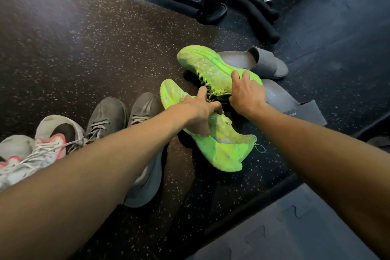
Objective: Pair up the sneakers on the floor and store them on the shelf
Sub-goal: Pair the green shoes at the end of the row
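Gripping both neon green sneakers at once, one per hand. Left hand [198, 112] clamps the nearer green sneaker [223, 148] at its collar, thumb stretched toward 12 o'clock, the other fingers curled into the opening. Right hand [247, 91] sits on the farther green sneaker [202, 63], fingers [245, 75] spread over the sole edge and clamped down, palm over the laces. Both arms reach out nearly straight from 6 o'clock, wrists angled inward so the hands almost meet. Both sneakers lie on the speckled rubber floor [84, 48] at frame centre, toes pointing to about 10 o'clock, the farther one tipped on its side with sole showing. To do this well: turn the tipped shoe upright, line up heels and toes side by side, then lift with a firm hold at the collars so the loose laces don't snag. Grey sneakers [109, 116] and white-pink sneakers [48, 139] wait at 8 o'clock, grey slides [268, 61] at 2 o'clock. No shelf in view.
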`<state>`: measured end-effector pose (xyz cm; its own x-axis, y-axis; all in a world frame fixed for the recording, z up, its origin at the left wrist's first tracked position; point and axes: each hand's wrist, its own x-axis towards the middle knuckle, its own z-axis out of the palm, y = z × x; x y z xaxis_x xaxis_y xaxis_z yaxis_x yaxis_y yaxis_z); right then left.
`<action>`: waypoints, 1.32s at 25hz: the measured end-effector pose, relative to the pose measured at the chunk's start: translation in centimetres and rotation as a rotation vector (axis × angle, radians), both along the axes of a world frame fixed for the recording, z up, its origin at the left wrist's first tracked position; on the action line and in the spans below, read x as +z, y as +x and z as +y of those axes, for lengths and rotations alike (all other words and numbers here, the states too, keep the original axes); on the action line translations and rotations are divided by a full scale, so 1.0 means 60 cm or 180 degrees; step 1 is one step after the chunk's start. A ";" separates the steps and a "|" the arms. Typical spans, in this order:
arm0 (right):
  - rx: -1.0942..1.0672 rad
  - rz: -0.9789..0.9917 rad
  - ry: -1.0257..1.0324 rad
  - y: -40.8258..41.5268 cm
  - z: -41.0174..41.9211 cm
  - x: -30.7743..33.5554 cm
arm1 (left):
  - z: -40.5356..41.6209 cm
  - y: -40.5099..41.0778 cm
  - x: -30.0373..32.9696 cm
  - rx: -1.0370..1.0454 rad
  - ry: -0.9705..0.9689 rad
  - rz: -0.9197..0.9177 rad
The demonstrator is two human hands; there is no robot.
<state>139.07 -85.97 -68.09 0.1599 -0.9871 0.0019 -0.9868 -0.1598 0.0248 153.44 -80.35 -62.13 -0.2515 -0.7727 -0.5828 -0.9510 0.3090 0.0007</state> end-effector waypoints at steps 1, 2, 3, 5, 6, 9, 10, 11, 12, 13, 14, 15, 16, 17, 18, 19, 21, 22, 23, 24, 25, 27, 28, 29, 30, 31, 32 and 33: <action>0.0098 0.0127 -0.0096 -0.003 -0.001 0.000 | 0.008 0.007 -0.001 -0.0033 -0.0055 0.0020; 0.0179 0.0200 -0.0153 -0.008 -0.002 0.000 | 0.016 0.014 -0.003 -0.0090 -0.0138 0.0035; 0.0226 0.0241 -0.0185 -0.013 -0.004 0.005 | 0.024 0.021 -0.004 -0.0148 -0.0228 0.0057; 0.0262 0.0306 -0.0230 -0.026 -0.007 0.017 | 0.040 0.038 -0.006 -0.0137 -0.0331 0.0176; 0.0249 0.0326 -0.0247 -0.032 -0.005 0.024 | 0.047 0.049 -0.008 -0.0119 -0.0378 0.0245; 0.0160 0.0302 -0.0194 -0.058 0.003 0.041 | 0.052 0.096 -0.015 -0.0114 -0.0506 0.0720; 0.0093 0.0230 -0.0171 -0.067 0.007 0.048 | 0.053 0.111 -0.016 -0.0141 -0.0591 0.0881; 0.0002 0.0125 -0.0155 -0.074 0.013 0.058 | 0.053 0.124 -0.018 -0.0200 -0.0673 0.0971; -0.0095 0.0019 -0.0141 -0.081 0.019 0.069 | 0.055 0.129 -0.019 -0.0285 -0.0766 0.0979; -0.0183 -0.0079 -0.0139 -0.087 0.024 0.080 | 0.056 0.130 -0.017 -0.0310 -0.0814 0.1024; -0.0251 -0.0152 -0.0149 -0.093 0.030 0.090 | 0.058 0.128 -0.016 -0.0197 -0.0826 0.1164; -0.0307 -0.0207 -0.0166 -0.099 0.036 0.099 | 0.058 0.125 -0.016 -0.0018 -0.0809 0.1353; -0.0359 -0.0257 -0.0183 -0.104 0.041 0.107 | 0.056 0.123 -0.022 0.0010 -0.0829 0.1479; -0.0403 -0.0311 -0.0189 -0.108 0.045 0.112 | 0.054 0.121 -0.027 -0.0020 -0.0854 0.1512; -0.0448 -0.0362 -0.0183 -0.114 0.049 0.117 | 0.053 0.120 -0.034 -0.0064 -0.0837 0.1474; -0.0496 -0.0409 -0.0164 -0.119 0.053 0.122 | 0.054 0.119 -0.044 0.0013 -0.0776 0.1489; -0.0594 -0.0497 -0.0141 -0.130 0.060 0.132 | 0.055 0.115 -0.062 0.0040 -0.0764 0.1474; -0.0638 -0.0536 -0.0142 -0.136 0.063 0.138 | 0.056 0.109 -0.071 0.0044 -0.0781 0.1504; -0.0687 -0.0578 -0.0139 -0.141 0.066 0.144 | 0.056 0.102 -0.079 0.0071 -0.0787 0.1561; -0.0742 -0.0624 -0.0136 -0.145 0.069 0.150 | 0.056 0.093 -0.085 0.0095 -0.0788 0.1656; -0.0809 -0.0668 -0.0140 -0.150 0.071 0.155 | 0.054 0.081 -0.089 0.0109 -0.0773 0.1722; -0.0947 -0.0742 -0.0174 -0.162 0.073 0.164 | 0.045 0.048 -0.092 0.0098 -0.0765 0.1790; -0.1010 -0.0777 -0.0179 -0.167 0.075 0.168 | 0.040 0.029 -0.092 0.0076 -0.0764 0.1803; -0.1061 -0.0811 -0.0182 -0.172 0.078 0.173 | 0.036 0.009 -0.092 0.0050 -0.0762 0.1833; -0.1096 -0.0852 -0.0189 -0.176 0.081 0.177 | 0.032 -0.010 -0.093 0.0013 -0.0768 0.1885; -0.1118 -0.0891 -0.0201 -0.181 0.083 0.181 | 0.028 -0.026 -0.093 -0.0010 -0.0768 0.1958; -0.1120 -0.0928 -0.0222 -0.184 0.086 0.185 | 0.026 -0.037 -0.092 0.0040 -0.0741 0.2045; -0.1102 -0.0960 -0.0244 -0.184 0.089 0.189 | 0.025 -0.040 -0.089 0.0158 -0.0691 0.2160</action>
<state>128.01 -80.66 -56.73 -0.1979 -0.9775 0.0728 -0.9468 0.1714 -0.2725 151.02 -78.83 -67.44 -0.4657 -0.8735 -0.1419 -0.7756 0.3257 0.5408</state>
